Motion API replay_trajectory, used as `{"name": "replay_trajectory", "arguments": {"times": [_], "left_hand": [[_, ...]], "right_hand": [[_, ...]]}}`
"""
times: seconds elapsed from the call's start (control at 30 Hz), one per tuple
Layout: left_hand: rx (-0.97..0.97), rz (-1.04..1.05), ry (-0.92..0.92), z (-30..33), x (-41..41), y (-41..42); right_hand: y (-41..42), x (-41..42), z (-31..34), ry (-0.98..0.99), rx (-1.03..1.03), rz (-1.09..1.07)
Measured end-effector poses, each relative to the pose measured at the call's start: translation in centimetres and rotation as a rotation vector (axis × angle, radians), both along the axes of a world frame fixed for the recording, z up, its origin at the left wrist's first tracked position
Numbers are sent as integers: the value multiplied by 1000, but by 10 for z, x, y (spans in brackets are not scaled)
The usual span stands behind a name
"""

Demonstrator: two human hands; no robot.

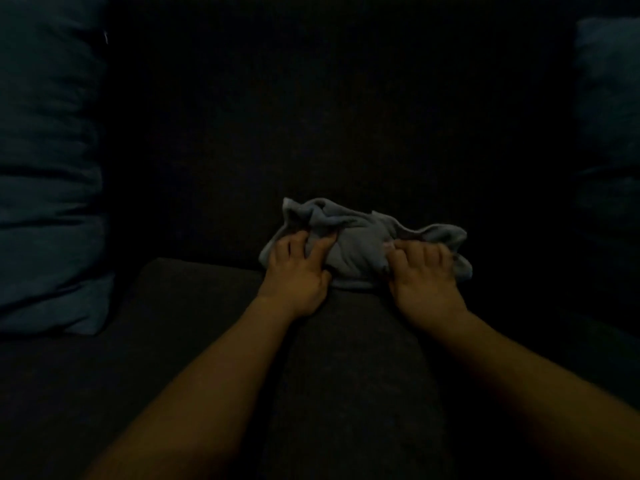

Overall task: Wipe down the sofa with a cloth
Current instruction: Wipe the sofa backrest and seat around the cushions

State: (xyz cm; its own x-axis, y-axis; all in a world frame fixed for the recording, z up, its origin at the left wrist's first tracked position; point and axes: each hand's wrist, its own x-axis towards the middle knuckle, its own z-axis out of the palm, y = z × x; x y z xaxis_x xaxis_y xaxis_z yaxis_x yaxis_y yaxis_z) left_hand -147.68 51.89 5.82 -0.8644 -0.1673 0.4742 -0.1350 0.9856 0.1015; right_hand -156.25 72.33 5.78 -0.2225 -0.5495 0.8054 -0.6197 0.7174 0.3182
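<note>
Nearest my camera: two bare forearms, reaching forward over the dark sofa seat (346, 375).

Left hand (294, 278): my grip here lies palm-down on the near left edge of the cloth (360, 244), fingers (322, 249) spread and curled into its folds, bunching the fabric.

Right hand (424, 278): grip palm-down on the cloth's right part, fingers close together and hooked over a raised fold, pressing it down.

Cloth: pale grey-blue, crumpled, resting where the seat meets the sofa backrest (329, 116), between and under both hands.

Sofa: dark fabric; lighting is dim, texture hard to make out.

Left cushion (48, 168): dark blue, creased, standing against the backrest, well apart from the cloth.

Right cushion (609, 116): dark blue, at the frame edge.
</note>
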Motion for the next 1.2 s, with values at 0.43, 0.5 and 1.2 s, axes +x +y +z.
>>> {"name": "replay_trajectory", "arguments": {"times": [0.43, 0.5, 1.2], "left_hand": [[64, -17, -317, 13, 24, 14], [15, -25, -459, 27, 36, 18], [221, -271, 246, 260, -48, 72]], "right_hand": [[3, 36, 25, -916, 305, -231], [8, 50, 42, -1115, 311, -237], [51, -18, 294, 13, -300, -100]]}}
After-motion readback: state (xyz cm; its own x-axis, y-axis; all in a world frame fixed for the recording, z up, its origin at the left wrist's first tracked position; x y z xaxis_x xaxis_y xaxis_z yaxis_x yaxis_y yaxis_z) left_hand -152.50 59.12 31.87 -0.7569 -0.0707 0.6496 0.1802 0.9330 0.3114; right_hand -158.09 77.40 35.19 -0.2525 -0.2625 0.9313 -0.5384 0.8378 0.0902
